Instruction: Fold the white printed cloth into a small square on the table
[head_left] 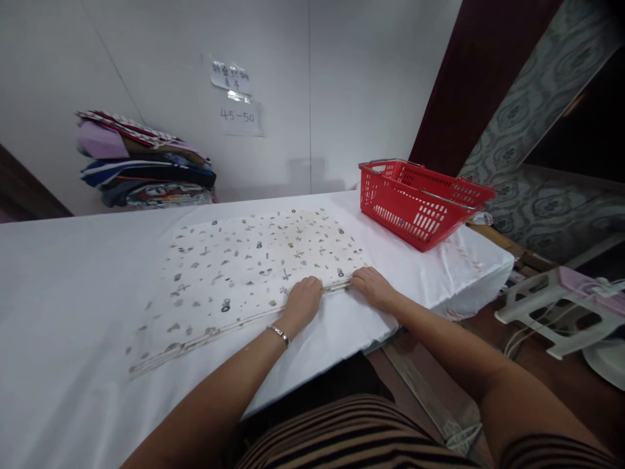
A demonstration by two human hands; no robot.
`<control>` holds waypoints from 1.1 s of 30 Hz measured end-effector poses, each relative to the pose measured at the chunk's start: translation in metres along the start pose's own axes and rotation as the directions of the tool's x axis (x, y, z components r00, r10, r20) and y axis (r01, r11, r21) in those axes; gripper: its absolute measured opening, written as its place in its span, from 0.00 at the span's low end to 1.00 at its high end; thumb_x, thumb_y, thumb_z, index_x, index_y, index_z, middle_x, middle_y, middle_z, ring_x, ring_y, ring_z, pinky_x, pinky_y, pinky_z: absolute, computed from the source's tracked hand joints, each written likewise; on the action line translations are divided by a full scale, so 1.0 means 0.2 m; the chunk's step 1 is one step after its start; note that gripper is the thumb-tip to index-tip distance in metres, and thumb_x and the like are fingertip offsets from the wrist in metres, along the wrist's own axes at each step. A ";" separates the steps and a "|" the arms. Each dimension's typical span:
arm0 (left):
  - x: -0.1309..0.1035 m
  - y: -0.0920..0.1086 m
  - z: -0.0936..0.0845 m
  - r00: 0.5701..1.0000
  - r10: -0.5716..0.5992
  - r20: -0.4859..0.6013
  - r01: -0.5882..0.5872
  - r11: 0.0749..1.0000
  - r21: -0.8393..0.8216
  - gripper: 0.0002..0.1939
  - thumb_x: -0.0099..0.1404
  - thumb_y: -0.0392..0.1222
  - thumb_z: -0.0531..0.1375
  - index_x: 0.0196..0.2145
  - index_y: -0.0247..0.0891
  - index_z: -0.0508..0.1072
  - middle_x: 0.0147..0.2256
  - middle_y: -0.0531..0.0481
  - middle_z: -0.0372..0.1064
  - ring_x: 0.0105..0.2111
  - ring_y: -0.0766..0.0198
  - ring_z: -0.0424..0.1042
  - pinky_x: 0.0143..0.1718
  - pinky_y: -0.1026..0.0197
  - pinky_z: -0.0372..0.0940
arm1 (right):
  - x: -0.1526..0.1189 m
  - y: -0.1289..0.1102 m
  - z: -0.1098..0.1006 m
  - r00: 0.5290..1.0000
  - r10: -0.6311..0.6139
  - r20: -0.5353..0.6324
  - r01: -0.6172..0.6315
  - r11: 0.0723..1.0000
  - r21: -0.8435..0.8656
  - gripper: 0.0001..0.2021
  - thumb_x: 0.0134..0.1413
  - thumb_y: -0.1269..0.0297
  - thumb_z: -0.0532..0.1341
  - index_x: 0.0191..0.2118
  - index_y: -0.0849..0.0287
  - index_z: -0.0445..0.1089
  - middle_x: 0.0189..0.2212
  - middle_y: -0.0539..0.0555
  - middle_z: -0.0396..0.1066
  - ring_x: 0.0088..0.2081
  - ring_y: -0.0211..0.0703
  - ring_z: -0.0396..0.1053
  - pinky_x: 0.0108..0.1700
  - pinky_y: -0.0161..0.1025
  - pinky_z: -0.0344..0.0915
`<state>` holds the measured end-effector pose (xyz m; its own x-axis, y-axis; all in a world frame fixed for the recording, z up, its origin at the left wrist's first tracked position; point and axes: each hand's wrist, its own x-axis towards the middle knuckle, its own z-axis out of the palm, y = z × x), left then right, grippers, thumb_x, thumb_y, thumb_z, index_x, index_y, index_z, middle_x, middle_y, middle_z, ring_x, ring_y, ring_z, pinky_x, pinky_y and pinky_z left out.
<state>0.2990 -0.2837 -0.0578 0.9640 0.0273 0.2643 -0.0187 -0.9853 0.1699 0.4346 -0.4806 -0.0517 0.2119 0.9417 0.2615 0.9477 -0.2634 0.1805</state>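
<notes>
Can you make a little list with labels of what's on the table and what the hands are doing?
Left hand: resting on the near edge of the patterned cloth
Right hand: on the same edge, beside the left
Cloth: spread flat on the white table
Red basket: at the table's right end
Pile of folded fabrics: against the wall, far left
Paper notes: stuck on the wall

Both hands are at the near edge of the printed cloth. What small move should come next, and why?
Probably pinch that near edge and lift it. The left hand and right hand rest side by side on the layered edge of the printed cloth, which lies flat on the white table; neither hand visibly grips it yet.
</notes>
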 end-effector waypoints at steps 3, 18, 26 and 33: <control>-0.02 0.00 0.01 0.992 0.125 0.002 -0.124 0.986 0.112 0.09 0.67 0.32 0.48 0.37 0.35 0.68 0.39 0.45 0.66 0.41 0.58 0.64 0.40 0.56 0.58 | -0.04 0.00 0.01 1.000 -0.006 -0.023 0.006 1.000 0.024 0.08 0.63 0.69 0.51 0.37 0.61 0.67 0.37 0.56 0.67 0.38 0.44 0.59 0.41 0.39 0.52; -0.03 0.00 0.00 0.977 0.213 0.005 -0.211 0.966 0.150 0.09 0.67 0.30 0.48 0.37 0.35 0.67 0.34 0.46 0.67 0.37 0.59 0.64 0.39 0.56 0.57 | -0.04 0.00 0.01 1.000 -0.010 -0.008 0.011 0.998 0.058 0.11 0.63 0.70 0.51 0.42 0.62 0.70 0.38 0.58 0.70 0.38 0.45 0.63 0.41 0.41 0.57; -0.04 0.00 0.01 0.982 0.182 0.043 -0.186 0.974 0.129 0.07 0.65 0.31 0.51 0.35 0.35 0.69 0.39 0.46 0.67 0.40 0.59 0.63 0.39 0.57 0.58 | -0.07 0.07 0.01 0.981 0.184 -0.065 -0.139 0.893 0.428 0.11 0.60 0.68 0.53 0.41 0.58 0.73 0.38 0.57 0.72 0.42 0.44 0.67 0.45 0.40 0.61; -0.04 0.00 0.02 0.987 0.156 0.025 -0.158 0.982 0.105 0.09 0.66 0.32 0.51 0.33 0.35 0.70 0.38 0.46 0.67 0.39 0.60 0.64 0.38 0.57 0.58 | -0.10 0.28 -0.01 0.573 0.755 0.318 -0.792 0.411 0.452 0.09 0.52 0.67 0.56 0.31 0.61 0.74 0.26 0.53 0.74 0.34 0.42 0.71 0.38 0.35 0.63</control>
<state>0.2916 -0.2840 -0.0651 0.9556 -0.1310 0.2638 -0.1428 -0.9894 0.0257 0.4837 -0.5145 -0.0448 0.9130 0.4077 -0.0150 0.3296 -0.7588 -0.5617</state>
